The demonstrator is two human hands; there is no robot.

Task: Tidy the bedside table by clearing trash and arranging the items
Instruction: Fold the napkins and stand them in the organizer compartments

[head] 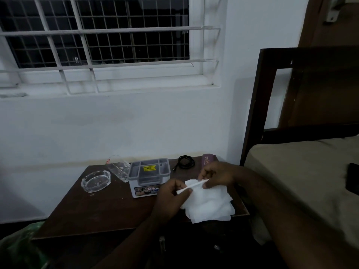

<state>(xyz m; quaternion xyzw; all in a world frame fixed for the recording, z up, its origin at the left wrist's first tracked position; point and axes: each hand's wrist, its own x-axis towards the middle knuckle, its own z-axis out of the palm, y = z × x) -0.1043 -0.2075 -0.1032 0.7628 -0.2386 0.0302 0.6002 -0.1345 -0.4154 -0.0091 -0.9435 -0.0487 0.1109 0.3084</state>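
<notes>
Over the right part of the dark wooden bedside table (93,214), both my hands hold a stack of white tissue sheets (209,204). My left hand (171,197) pinches the near end of the folded top edge. My right hand (217,175) pinches the far end of the same edge. The rest of the sheets hang down onto the table's front right corner.
On the table stand a glass ashtray (96,181), a tipped clear glass (118,166), a grey-lidded white box (148,176), a coiled black cable (186,162) and a purple item (208,159). A bed (303,171) is at the right, a green bag (21,247) at the lower left.
</notes>
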